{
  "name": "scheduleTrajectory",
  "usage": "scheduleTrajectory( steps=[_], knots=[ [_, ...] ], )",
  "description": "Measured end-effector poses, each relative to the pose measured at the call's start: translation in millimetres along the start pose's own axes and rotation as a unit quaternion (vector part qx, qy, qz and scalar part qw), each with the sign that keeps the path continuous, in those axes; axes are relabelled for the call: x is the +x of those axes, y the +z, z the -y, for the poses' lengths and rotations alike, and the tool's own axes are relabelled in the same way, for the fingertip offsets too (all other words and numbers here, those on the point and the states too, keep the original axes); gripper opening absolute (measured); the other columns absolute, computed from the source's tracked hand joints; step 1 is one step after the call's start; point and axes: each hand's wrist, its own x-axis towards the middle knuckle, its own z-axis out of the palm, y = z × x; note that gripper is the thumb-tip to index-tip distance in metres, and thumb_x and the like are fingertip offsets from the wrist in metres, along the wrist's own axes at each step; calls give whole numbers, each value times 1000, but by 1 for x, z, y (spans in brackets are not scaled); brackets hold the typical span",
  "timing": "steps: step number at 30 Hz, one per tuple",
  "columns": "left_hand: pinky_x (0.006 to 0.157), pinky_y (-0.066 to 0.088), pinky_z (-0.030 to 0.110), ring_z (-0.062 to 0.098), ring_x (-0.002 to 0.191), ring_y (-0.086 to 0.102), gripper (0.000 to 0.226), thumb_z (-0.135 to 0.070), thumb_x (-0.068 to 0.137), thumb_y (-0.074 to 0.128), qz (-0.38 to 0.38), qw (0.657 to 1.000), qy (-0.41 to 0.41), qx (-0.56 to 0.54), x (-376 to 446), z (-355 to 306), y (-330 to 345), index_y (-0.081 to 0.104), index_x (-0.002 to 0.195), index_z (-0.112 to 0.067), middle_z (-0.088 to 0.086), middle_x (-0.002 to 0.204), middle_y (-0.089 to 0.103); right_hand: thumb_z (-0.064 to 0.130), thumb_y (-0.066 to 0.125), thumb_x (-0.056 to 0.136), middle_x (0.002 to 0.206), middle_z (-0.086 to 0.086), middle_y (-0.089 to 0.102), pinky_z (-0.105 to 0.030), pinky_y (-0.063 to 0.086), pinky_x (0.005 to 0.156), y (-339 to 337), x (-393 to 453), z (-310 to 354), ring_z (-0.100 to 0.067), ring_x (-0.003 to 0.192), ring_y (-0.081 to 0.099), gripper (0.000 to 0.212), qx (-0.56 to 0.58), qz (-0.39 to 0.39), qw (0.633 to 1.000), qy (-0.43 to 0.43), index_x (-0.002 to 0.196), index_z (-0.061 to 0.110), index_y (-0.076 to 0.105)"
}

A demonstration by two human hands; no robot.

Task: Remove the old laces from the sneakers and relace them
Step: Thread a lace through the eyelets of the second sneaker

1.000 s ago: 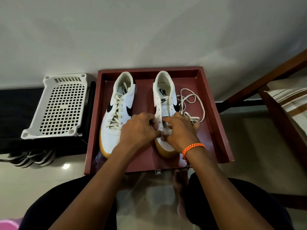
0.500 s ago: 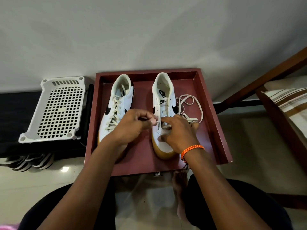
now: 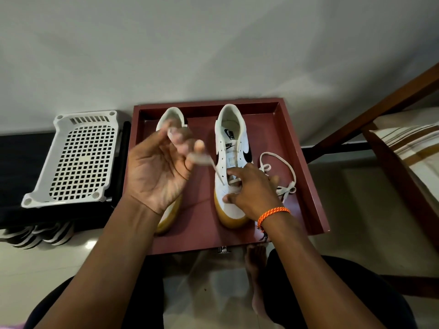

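The right sneaker point(image 3: 231, 167) stands in a dark red tray point(image 3: 306, 167), toe toward the person, white upper over a tan sole, most eyelets bare. 1 cream lace point(image 3: 217, 170) runs taut from a lower eyelet up and left to the left hand point(image 3: 156, 172), which is raised palm-up above the tray with thumb and fingers pinched on the lace end; the fingertips are motion-blurred. The right hand point(image 3: 251, 188), with an orange braided band point(image 3: 273, 213) at the wrist, rests on the sneaker's forefoot, index finger extended onto the eyelet row, thumb against the toe side. The rest of the lace point(image 3: 288, 176) lies in loose loops on the tray floor just right of the sneaker. The left sneaker point(image 3: 169, 117) sits beside it, largely hidden behind the left hand. A white perforated basket point(image 3: 78, 160) lies left of the tray on a black surface point(image 3: 16, 162)
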Motion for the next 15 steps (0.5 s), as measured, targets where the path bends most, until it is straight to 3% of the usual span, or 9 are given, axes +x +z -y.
scheduleTrajectory(
  steps=[1,3,5,7,8,9,11,12,15],
  knots=[
    [81,64,38,19,61,59,19,-11,108,41,-71,991,-5,116,2,1,0,58,101,-10,7,80,55,40,90,75,112,12,52,-43,25,101,-1,0,0,-17,116,59,59,0,0,1000,-3,129,41,67],
    [60,63,38,20,52,47,22,-10,106,41,-212,900,-24,381,6,10,-11,62,98,-10,6,73,51,38,91,74,112,11,54,-41,25,93,-1,0,1,-18,114,60,55,-4,-1,1000,-6,124,39,68],
    [58,64,49,28,53,59,28,-25,110,46,-255,741,-74,617,8,28,-24,66,97,-10,8,71,63,37,91,74,108,10,53,-40,23,88,-1,1,-1,-18,111,60,49,-12,-5,1000,-8,118,37,69],
    [65,61,44,28,67,68,37,-50,108,52,-219,563,-125,787,6,47,-38,64,87,-22,4,75,68,37,91,73,106,10,53,-39,21,85,0,1,-1,-18,110,60,45,-16,-11,1000,-12,113,37,70],
    [68,55,41,26,75,68,38,-56,105,53,-204,503,-132,830,5,55,-45,60,83,-25,0,78,67,37,91,73,106,9,52,-38,21,84,0,2,-1,-17,110,60,44,-15,-12,1000,-14,111,37,70],
    [68,51,39,26,80,66,37,-56,104,54,-198,474,-122,849,5,62,-50,56,80,-28,-2,79,66,36,91,73,105,9,52,-38,21,84,1,2,-1,-17,110,60,43,-13,-13,1000,-15,110,38,70],
    [69,47,38,27,83,64,36,-46,105,57,-198,469,-97,855,10,65,-58,52,73,-30,-1,79,65,37,91,73,104,10,51,-38,21,84,1,2,0,-17,110,60,46,-14,-10,1000,-18,113,39,70],
    [69,45,37,25,81,63,36,-40,105,59,-194,487,-92,846,13,63,-59,54,72,-29,-2,77,64,38,92,73,104,10,50,-38,21,84,1,2,0,-17,110,60,48,-15,-8,1000,-20,115,40,69],
    [69,41,30,5,65,57,34,-26,107,62,-172,607,-71,773,14,54,-51,68,77,-14,-7,69,65,40,91,73,105,10,52,-39,23,85,1,3,-1,-17,109,61,48,-14,-4,1000,-20,116,39,69]
  ],
)
